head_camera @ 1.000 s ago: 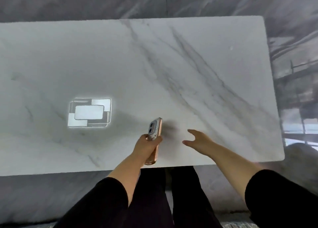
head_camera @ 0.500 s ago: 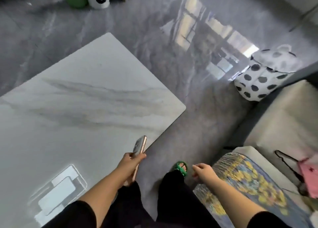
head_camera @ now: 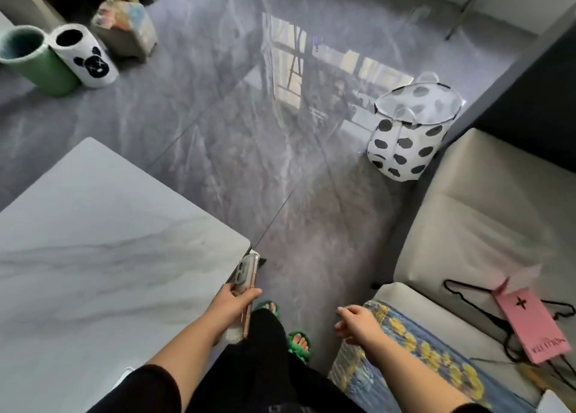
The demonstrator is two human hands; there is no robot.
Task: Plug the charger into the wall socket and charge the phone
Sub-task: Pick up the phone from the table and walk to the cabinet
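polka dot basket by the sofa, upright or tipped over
Upright: the polka dot basket stands on its base on the floor, open rim facing up, beside the sofa.

one phone (head_camera: pixel 245 291), two hands (head_camera: pixel 232 306) (head_camera: pixel 355 320), one table (head_camera: pixel 93 241), three baskets (head_camera: pixel 408 132) (head_camera: pixel 84 60) (head_camera: pixel 34 63)

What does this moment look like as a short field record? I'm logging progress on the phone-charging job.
left hand: closed around the phone, camera side showing
right hand: empty, fingers loosely curled, above the patterned cushion
table: marble top, at left
floor items: spotted basket, green cylinder, panda cylinder
sofa: pink booklet, black hanger
charger: not in view
wall socket: not in view
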